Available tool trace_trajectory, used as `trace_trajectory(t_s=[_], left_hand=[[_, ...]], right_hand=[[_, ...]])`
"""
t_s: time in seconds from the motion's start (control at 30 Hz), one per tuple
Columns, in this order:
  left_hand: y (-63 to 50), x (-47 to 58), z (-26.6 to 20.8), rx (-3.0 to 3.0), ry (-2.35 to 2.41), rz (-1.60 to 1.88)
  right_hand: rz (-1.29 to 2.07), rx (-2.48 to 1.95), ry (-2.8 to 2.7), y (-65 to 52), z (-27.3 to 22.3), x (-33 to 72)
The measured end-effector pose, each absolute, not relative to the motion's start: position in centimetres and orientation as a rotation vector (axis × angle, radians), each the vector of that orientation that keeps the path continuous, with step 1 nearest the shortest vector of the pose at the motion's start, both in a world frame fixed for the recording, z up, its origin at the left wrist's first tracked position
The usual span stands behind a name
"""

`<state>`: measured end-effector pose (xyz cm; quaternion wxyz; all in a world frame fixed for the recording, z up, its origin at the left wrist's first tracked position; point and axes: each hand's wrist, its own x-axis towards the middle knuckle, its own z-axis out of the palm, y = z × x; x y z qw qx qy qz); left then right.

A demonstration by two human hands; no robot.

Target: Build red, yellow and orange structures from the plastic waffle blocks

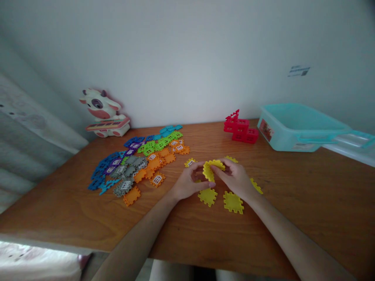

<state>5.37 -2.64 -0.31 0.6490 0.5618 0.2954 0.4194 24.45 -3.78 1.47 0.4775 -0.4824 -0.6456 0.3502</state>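
Two yellow building panels point(213, 168) with notched edges meet at an angle between my hands, above the wooden table. My left hand point(190, 181) curls around their left side, thumb near the lower edge. From the right, my right hand point(234, 175) grips them with fingers bent over the top and thumb inside. Below the hands lie a square yellow panel point(208, 197) and another yellow panel point(233, 202). One yellow panel point(256, 186) rests right of my right wrist, partly hidden by it. A yellow window panel point(190, 162) sits just behind my left hand.
Loose orange panels point(152, 166), grey panels point(130, 168), green panels point(160, 144) and blue panels point(104, 169) spread over the table's left. A red block structure point(240, 128) and a turquoise bin point(304, 128) stand at the back right. A cow toy keyboard point(107, 115) is at back left.
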Motion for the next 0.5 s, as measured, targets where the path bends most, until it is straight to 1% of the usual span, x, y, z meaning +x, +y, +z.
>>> trace_trajectory(t_s=[0.2,0.5], left_hand=[[-2.6,5.2,-0.1,1.336,0.615,1.004],[-2.6,4.6,-0.5,1.577,0.673,0.948]], right_hand=[[0.789,-1.173,-1.673,-3.8,1.5,24.7],[0.737,-1.197,-1.787,-3.4,1.0,25.6]])
